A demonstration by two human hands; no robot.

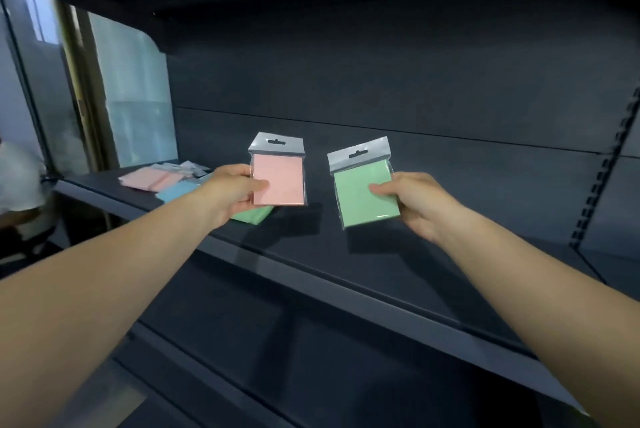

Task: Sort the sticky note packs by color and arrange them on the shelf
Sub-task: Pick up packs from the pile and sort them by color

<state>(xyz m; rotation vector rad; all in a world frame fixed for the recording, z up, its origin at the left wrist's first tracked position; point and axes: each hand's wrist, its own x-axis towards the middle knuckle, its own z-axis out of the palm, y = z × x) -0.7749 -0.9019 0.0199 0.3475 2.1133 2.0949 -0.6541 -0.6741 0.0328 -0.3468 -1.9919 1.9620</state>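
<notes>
Right hand (pixel 414 206) pinches glossy square green pack (pixel 365 193) (clear-wrapped); left hand (pixel 230 190) pink pack (pixel 278 178).

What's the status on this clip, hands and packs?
Left hand holds pink pack. Right hand holds green pack. Unsorted pile on shelf, far left. Nothing blocking.

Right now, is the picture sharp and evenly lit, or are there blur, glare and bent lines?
Head view: the pink sticky note pack and green sticky note pack are sharp, with slight glare on their clear wrappers; the dark metal shelf is dim and holds soft shadows; its edges bow from the wide lens; the pile of packs at the left is blurred.
</notes>
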